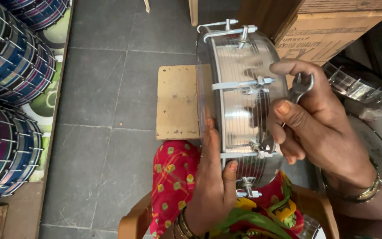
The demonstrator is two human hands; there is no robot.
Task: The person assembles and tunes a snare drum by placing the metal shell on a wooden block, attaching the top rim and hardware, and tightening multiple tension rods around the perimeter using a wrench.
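**Tightening a lug on the steel drum**

We see the shiny steel drum [244,106] standing on edge over the lap, its skin side turned left, just in front of a small tan wooden block [176,102] on the grey stone floor [102,88]. Our left hand [213,186] lies flat with fingers stretched up along the rim, closed on nothing, only bracing the drum. Our right hand [319,128] is curled tight around a metal spanner [299,88], one end jutting above the fingers, the other end down at a tension bolt [258,148] on the shell.

To do this well, in our judgement, we should seat the spanner squarely on the nut, press the drum steady with the flat hand, and turn in short, even strokes so the rim is drawn down level with the neighbouring rods [239,83].

Around us: stacked striped drums [14,62] at the left, a cardboard box [328,35] behind, more drum parts [354,84] at the right, and the wooden chair arm [133,219] below. The projecting rods and the right fingers crowd the bolt, leaving little room to swing.
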